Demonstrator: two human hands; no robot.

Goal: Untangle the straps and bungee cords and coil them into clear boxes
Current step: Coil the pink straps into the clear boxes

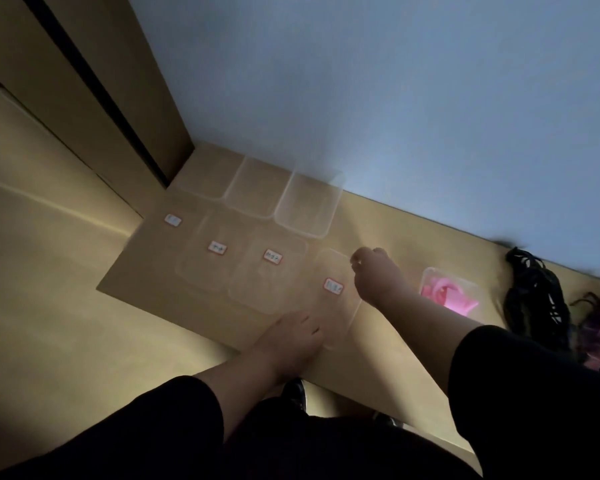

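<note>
Two hands are working one labelled clear lid (336, 299) near the table's (413, 237) front edge: left hand (291, 336) lying flat on its near corner, right hand (374, 275) pinching its far edge. Better to be lifting evenly, I'd say. Black cords (534, 296) are sitting tangled at the right end; open clear boxes (307, 206) are waiting along the back edge.

1. Pretty dim overall, with a warm yellowish cast on the table (66, 323).
2. Wall (395, 98) at upper right reads cool blue-grey and brightest.
3. Everything's soft; motion blur smears the right edge.
4. Clear boxes (307, 206) barely show.
5. Wide-angle tilt skews the lines.
</note>
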